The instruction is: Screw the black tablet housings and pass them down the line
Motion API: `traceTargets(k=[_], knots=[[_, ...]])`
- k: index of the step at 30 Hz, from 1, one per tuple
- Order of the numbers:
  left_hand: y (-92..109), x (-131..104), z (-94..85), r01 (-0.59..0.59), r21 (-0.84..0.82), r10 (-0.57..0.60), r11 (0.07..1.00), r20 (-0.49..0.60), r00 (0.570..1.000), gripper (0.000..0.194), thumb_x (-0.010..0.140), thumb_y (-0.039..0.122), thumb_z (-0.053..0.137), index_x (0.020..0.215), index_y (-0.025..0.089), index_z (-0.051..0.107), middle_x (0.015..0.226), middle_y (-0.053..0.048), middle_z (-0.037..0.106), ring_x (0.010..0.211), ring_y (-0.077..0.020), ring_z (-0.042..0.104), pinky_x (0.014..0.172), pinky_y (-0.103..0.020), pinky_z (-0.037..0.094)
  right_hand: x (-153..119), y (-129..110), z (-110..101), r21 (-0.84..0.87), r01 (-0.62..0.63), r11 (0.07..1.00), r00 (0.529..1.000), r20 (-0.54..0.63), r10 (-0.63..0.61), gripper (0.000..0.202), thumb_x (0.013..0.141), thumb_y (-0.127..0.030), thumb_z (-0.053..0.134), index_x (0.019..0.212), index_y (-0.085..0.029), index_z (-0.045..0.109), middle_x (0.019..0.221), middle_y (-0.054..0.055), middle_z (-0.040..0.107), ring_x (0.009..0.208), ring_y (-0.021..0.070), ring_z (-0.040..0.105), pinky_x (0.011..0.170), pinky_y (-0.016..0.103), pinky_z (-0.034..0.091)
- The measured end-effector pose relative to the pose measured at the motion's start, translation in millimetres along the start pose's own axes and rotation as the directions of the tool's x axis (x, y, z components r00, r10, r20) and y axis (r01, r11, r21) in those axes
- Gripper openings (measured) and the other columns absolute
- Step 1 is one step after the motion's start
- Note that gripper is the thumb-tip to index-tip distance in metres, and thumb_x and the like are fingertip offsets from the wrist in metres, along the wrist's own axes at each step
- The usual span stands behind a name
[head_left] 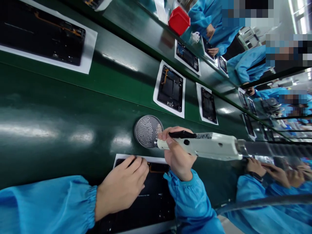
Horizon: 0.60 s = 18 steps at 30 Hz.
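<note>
Head view: with the right hand (180, 156), wrapping fingers around the white power driver (212, 145), probably for steadying its nose at the rim of the round dotted dish (147, 130). With the left hand (124, 185), holding fingers bent and close together, resting over the top part of the dark flat housing (156, 196), perhaps for fixing it in place; being unable to tell of any pinch under the fingertips. Below, seeing a white sheet (157, 160), seemingly against scratches. Farther out on the green bench (60, 97), finding more housings (172, 87) on similar sheets, lying apart, likely for avoiding knocks.
</note>
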State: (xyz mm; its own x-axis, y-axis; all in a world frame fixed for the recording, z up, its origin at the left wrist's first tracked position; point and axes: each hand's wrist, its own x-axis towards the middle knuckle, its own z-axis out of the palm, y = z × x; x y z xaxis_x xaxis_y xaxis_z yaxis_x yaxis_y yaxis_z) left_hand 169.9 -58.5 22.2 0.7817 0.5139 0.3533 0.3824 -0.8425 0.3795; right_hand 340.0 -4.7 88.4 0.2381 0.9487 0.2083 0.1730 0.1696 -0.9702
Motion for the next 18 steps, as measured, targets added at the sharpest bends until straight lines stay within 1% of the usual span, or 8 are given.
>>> traceTargets(k=[3, 6, 10, 14, 16, 18], knots=[[1.3, 3.1, 1.6, 0.001, 0.005, 0.000, 1.000, -0.015, 1.000, 0.045, 0.100, 0.036, 0.051, 0.129, 0.005, 0.064, 0.128, -0.016, 0.067, 0.115, -0.0324, 0.058, 0.105, -0.047, 0.036, 2.3, -0.3, -2.0, 0.002, 0.011, 1.000, 1.000, 0.000, -0.011, 0.016, 0.083, -0.016, 0.068, 0.095, -0.027, 0.067, 0.078, -0.001, 0.063, 0.072, 0.0182, 0.062, 0.073, 0.039, 0.053], [2.1, 6.1, 2.9, 0.004, -0.003, -0.004, 1.000, -0.027, 1.000, 0.044, 0.100, 0.035, 0.051, 0.128, 0.006, 0.065, 0.127, -0.016, 0.067, 0.114, -0.0326, 0.058, 0.105, -0.048, 0.037, 2.9, -5.0, -6.5, 0.018, 0.028, 0.999, 1.000, -0.004, -0.028, 0.019, 0.083, -0.017, 0.069, 0.099, -0.027, 0.069, 0.076, -0.001, 0.062, 0.073, 0.0187, 0.061, 0.072, 0.039, 0.053], [4.4, 12.1, 2.8, 0.024, -0.029, -0.026, 0.999, -0.059, 0.998, 0.039, 0.099, 0.032, 0.051, 0.123, 0.006, 0.068, 0.122, -0.017, 0.068, 0.111, -0.0322, 0.060, 0.102, -0.047, 0.040, -10.5, -20.2, -19.8, 0.067, 0.066, 0.996, 0.998, 0.003, -0.066, 0.022, 0.082, -0.016, 0.068, 0.102, -0.026, 0.070, 0.078, 0.000, 0.060, 0.072, 0.0179, 0.060, 0.069, 0.038, 0.052], [8.2, 18.6, 1.8, 0.042, -0.055, -0.047, 0.998, -0.083, 0.995, 0.035, 0.097, 0.028, 0.053, 0.118, 0.004, 0.070, 0.115, -0.018, 0.068, 0.107, -0.0322, 0.060, 0.098, -0.046, 0.043, -36.1, -31.0, -34.9, 0.049, 0.012, 0.999, 0.994, 0.110, -0.018, 0.025, 0.085, -0.018, 0.065, 0.108, -0.028, 0.069, 0.080, 0.001, 0.060, 0.073, 0.0183, 0.060, 0.067, 0.038, 0.053], [9.8, 21.0, 2.5, 0.045, -0.064, -0.050, 0.997, -0.085, 0.995, 0.035, 0.097, 0.027, 0.053, 0.118, 0.004, 0.070, 0.115, -0.018, 0.068, 0.108, -0.0325, 0.060, 0.098, -0.047, 0.044, -45.2, -31.2, -40.1, 0.018, -0.015, 1.000, 0.988, 0.153, 0.012, 0.026, 0.087, -0.018, 0.064, 0.110, -0.029, 0.069, 0.081, 0.001, 0.060, 0.075, 0.0193, 0.061, 0.068, 0.040, 0.053], [11.2, 22.7, 4.1, 0.046, -0.067, -0.051, 0.997, -0.074, 0.996, 0.035, 0.097, 0.026, 0.053, 0.119, 0.004, 0.069, 0.116, -0.019, 0.067, 0.109, -0.0326, 0.060, 0.099, -0.047, 0.044, -49.3, -29.0, -43.4, -0.005, -0.029, 1.000, 0.985, 0.172, 0.029, 0.026, 0.087, -0.017, 0.064, 0.110, -0.030, 0.068, 0.083, 0.002, 0.061, 0.077, 0.0200, 0.062, 0.071, 0.042, 0.054]])
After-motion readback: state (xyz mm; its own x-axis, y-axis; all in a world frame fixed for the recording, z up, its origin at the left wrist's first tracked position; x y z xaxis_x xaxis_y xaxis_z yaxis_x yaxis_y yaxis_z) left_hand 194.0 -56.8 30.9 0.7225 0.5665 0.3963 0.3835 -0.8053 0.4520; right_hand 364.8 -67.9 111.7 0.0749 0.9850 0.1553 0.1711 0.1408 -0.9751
